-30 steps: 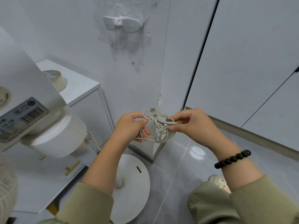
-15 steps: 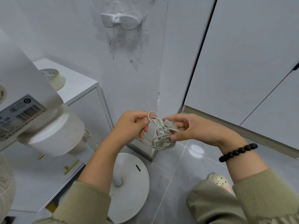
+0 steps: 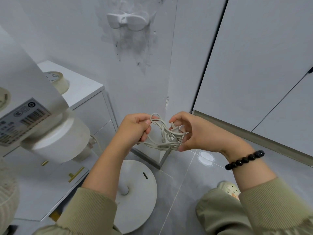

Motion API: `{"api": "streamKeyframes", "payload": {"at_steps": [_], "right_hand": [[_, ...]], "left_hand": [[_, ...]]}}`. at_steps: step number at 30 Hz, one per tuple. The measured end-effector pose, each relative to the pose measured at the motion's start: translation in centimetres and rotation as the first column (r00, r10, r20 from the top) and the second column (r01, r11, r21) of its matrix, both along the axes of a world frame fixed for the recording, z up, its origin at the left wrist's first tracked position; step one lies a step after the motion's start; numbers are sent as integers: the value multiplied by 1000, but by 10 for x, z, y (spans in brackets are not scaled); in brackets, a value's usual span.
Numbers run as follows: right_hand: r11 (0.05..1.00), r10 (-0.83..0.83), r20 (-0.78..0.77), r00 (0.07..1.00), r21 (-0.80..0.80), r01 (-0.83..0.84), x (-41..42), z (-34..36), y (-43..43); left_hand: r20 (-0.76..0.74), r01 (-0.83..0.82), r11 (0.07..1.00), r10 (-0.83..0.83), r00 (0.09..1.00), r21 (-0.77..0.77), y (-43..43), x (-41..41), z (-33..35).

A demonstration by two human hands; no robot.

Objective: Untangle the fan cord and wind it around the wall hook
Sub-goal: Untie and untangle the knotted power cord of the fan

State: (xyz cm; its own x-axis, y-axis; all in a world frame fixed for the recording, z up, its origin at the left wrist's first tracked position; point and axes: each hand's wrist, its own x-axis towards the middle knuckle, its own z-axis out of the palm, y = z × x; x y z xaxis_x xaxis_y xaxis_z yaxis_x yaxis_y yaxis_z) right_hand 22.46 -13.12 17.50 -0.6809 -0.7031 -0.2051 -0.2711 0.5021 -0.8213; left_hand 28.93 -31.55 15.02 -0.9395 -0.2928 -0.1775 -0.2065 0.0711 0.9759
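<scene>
A tangled off-white fan cord (image 3: 163,134) hangs in loops between my two hands at the middle of the view. My left hand (image 3: 135,128) pinches the loops on the left side. My right hand (image 3: 194,133) grips the bundle on the right, where the plug (image 3: 175,128) sticks up between its fingers. The cord trails left toward the white fan body (image 3: 57,141). High on the wall straight above sits the white two-armed wall hook (image 3: 128,21), bare.
The fan's round base (image 3: 135,192) stands on the grey tiled floor below my hands. A white drawer cabinet (image 3: 88,92) with a tape roll (image 3: 57,81) on top is at the left. White cupboard doors (image 3: 254,65) fill the right. A shoe (image 3: 228,188) shows at bottom right.
My hands have turned the bundle and pulled slightly apart. The plug now points up between my right fingers, and a loop stands up by my left thumb.
</scene>
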Motion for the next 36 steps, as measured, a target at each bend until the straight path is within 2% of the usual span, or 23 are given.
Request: {"api": "streamKeyframes", "payload": {"at_steps": [2,4,6,8,10,13,16,18,22,24,27,30,33,35,36], "right_hand": [[994,-57,26,998,-87,59,-2,0,0],[976,-103,116,988,-180,123,-3,2,1],[949,-162,206,965,-236,210,-4,3,0],[902,-277,304,912,-245,356,-6,-1,-2],[839,-398,396,827,-208,503,-8,-5,-4],[769,-462,505,729,-182,613,-8,-8,-6],[734,-494,517,699,-182,654,-8,-10,-7],[725,-493,531,689,-186,663,-8,-10,-8],[696,-455,643,616,-174,697,-11,-8,-9],[706,-448,693,566,-114,699,-14,-5,-6],[732,-418,739,529,-70,677,-16,-2,-2],[710,-379,780,499,-101,697,-17,-4,-1],[700,-455,681,573,-124,704,-19,-4,-1],[718,-532,511,675,-151,680,-20,-4,-1],[736,-574,371,730,-157,659,-18,-5,-2]], "left_hand": [[-7,-11,1000,11,1000,-7,0,0,0],[-22,-48,996,47,999,-71,0,-3,-2],[-57,-120,971,110,992,-205,1,-5,-4],[-158,-198,900,147,977,-389,2,-4,-3],[-254,-152,865,30,967,-477,5,-1,2],[-208,55,837,-199,958,-544,14,3,4],[-242,-11,652,-265,933,-758,24,3,-13],[-303,-86,609,-263,916,-788,31,3,-19],[-414,-172,655,-234,880,-736,33,4,-19],[-425,-149,731,-207,881,-666,31,5,-15],[-364,-75,921,-76,928,-383,27,5,-7],[-278,-74,995,52,959,-69,23,3,-2],[-218,-118,983,147,965,140,19,1,2],[-201,-100,966,150,968,237,16,0,3],[-195,-87,963,139,971,256,15,1,2]]}}
